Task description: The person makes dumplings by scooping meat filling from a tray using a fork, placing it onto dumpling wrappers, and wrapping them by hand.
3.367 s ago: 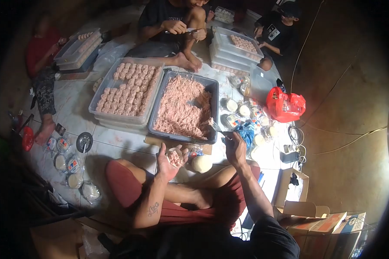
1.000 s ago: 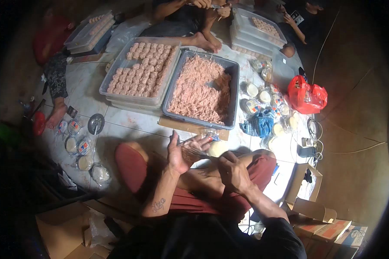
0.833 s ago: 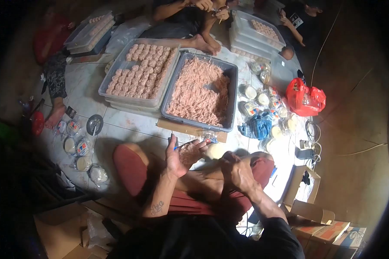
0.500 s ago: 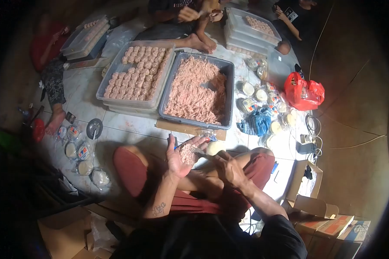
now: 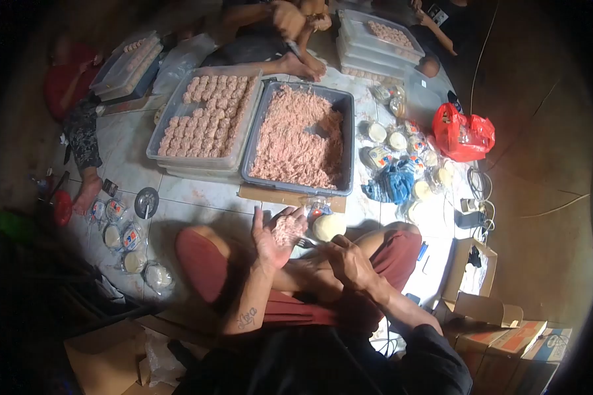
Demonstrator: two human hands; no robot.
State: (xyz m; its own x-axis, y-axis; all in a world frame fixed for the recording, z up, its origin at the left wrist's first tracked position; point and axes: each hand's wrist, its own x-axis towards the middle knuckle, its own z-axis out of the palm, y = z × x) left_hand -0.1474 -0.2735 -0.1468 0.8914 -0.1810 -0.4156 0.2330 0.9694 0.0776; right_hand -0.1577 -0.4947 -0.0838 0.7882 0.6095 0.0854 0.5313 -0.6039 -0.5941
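My left hand (image 5: 271, 247) is palm up with its fingers apart, and a flattened portion of pink minced filling (image 5: 288, 230) lies on it. My right hand (image 5: 350, 262) is closed round the handle of a fork (image 5: 306, 243), whose tines point at the filling from the right. Just beyond that hand sits a round stack of pale wrappers (image 5: 329, 227). In front of me a grey tub (image 5: 245, 172) holds a large mass of pink mince (image 5: 290, 141). To its left, a clear plastic box (image 5: 153, 148) carries rows of shaped pink pieces (image 5: 201, 131).
Wrapped round packs (image 5: 377, 132), a blue cloth (image 5: 394, 182) and a red plastic bag (image 5: 463, 133) lie to the right. More packs (image 5: 134, 262) and a dark dish (image 5: 146, 203) are at left. Co-workers sit by stacked boxes (image 5: 379, 56). Cardboard boxes (image 5: 487, 309) stand at lower right.
My right hand and fork have come from the tub's edge down beside my left palm. Over the last moments the fork has drawn slightly away from the filling. A co-worker's hand has moved.
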